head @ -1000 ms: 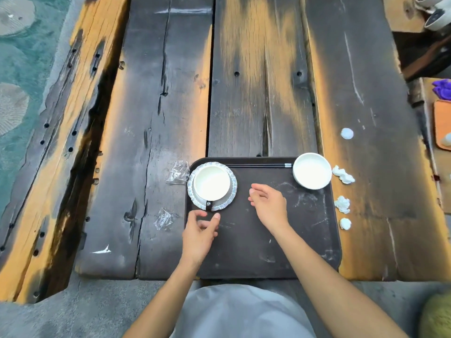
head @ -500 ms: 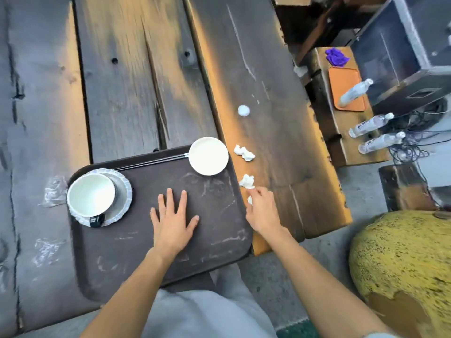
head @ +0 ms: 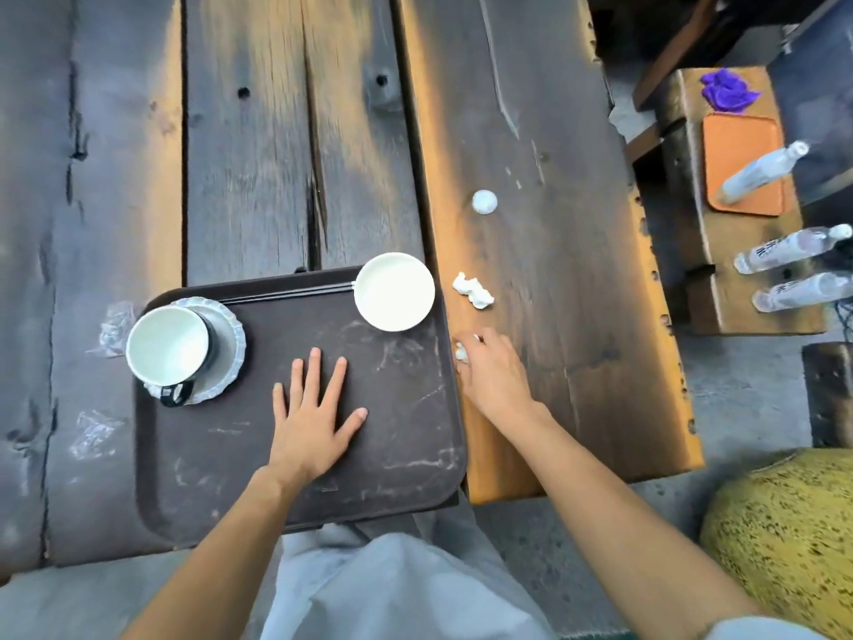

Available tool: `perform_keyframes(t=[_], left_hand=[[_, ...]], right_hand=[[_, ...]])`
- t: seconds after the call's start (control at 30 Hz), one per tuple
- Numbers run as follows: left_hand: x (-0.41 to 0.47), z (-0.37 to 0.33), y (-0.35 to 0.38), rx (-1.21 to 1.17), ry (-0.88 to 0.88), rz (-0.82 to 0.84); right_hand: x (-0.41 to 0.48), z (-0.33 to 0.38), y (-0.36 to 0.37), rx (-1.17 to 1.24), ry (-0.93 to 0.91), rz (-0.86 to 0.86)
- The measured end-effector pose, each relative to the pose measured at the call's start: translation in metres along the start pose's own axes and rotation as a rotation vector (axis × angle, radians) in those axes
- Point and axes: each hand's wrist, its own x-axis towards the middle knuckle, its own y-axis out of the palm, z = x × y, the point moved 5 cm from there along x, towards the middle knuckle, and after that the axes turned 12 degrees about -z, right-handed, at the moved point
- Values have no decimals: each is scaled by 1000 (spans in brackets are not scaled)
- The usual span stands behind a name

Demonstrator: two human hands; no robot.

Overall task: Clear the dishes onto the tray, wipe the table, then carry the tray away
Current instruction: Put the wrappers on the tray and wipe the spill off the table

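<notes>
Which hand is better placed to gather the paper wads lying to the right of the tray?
The right hand: it pinches one wad, close to the crumpled tissue. The left hand lies flat on the tray.

A weathered plank table (head: 258, 177) bears a dark tray (head: 406, 431) and crumpled tissues (head: 473, 291).

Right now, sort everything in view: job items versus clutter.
Job: brown tray, mug, saucer, white bowl, chopsticks, crumpled tissue, tissue ball, tissue wad pinched by right hand.
Lying about: water bottles, orange mat, yellow speckled object.
</notes>
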Motion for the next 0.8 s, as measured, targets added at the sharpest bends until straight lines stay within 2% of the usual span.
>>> perform_keyframes(t=[0.1, 0.2, 0.3, 0.37, 0.43, 0.6, 0.8], left_hand=[[0, 0, 0, -7, -5, 22], [1, -1, 0, -10, -12, 36], [1, -2, -1, -10, -27, 48], [2, -3, -2, -17, -43, 52], [2, -4, -3, -5, -60, 73], [3, -5, -5, 4, -69, 91], [3, -7, -8, 6, -66, 107]], right_hand=[[-13, -7, 6, -15, -92, 51], [-10, -17, -3, 86, -44, 45], [20, -15, -26, 263, -3, -100], [47, -7, -41, 298, -29, -211], [74, 1, -46, 265, -60, -242], [93, 5, -20, 3, -131, -67], [75, -5, -9, -13, -162, -91]])
